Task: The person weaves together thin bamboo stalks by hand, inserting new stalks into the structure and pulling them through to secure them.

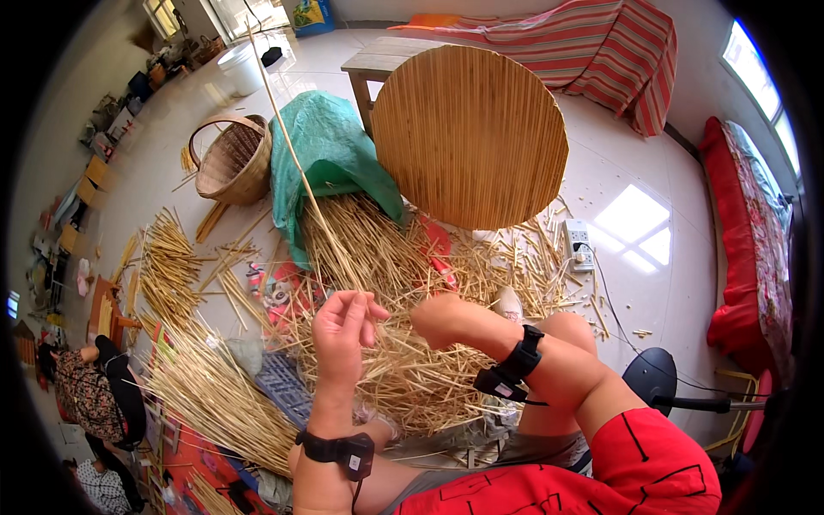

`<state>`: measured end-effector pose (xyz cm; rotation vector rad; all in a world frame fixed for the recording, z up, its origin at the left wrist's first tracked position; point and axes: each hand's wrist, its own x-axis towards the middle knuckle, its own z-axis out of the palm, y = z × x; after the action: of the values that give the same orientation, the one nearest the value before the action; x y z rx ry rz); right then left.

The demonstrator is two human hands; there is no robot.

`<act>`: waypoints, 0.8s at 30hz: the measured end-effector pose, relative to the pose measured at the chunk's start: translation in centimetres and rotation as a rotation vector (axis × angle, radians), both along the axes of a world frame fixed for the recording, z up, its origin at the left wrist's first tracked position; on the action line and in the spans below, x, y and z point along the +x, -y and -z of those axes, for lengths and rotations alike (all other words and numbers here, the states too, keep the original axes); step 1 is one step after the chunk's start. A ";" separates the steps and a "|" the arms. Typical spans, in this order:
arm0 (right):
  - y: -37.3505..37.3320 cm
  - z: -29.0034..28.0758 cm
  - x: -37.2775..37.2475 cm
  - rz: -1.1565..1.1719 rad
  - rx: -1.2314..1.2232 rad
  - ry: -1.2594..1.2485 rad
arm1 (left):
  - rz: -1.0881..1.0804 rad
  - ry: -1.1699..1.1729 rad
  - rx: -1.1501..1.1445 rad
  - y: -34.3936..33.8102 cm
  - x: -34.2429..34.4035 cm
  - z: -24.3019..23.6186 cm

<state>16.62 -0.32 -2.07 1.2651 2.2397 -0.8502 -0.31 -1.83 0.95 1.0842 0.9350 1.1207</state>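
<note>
My left hand is raised over a loose heap of straw stalks, its thumb and fingers closed in a pinch. Whatever lies between the fingertips is too small to make out. My right hand is bent at the wrist to the right of it, fingers hidden from view. Ahead, a thick bundle of stalks sticks out of a green woven sack. One long stalk slants up across the sack; its lower end runs down among the bundle just beyond my left hand.
A round slatted board leans against a wooden bench. Left stand a wicker basket, a white bucket and cut stalks. A power strip lies right. Other people sit far left.
</note>
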 end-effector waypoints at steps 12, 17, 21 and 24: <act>-2.5 -2.9 -0.5 0.864 0.230 -1.422 | 0.174 -0.246 -0.201 0.6 1.1 1.6; -1.1 -0.9 -1.0 0.740 -0.031 -1.284 | -0.196 -0.299 0.088 -1.0 0.0 1.7; 1.1 -0.9 -2.2 0.627 -0.178 -1.248 | -0.187 -0.134 0.077 -0.9 -0.3 -0.2; 1.5 -0.5 -2.5 0.540 -0.131 -1.243 | -0.168 -0.107 0.057 -0.9 -0.5 0.0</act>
<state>14.12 -1.83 -1.57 1.5046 2.5361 -2.4723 -0.81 -0.90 0.92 1.1370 1.1000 1.2421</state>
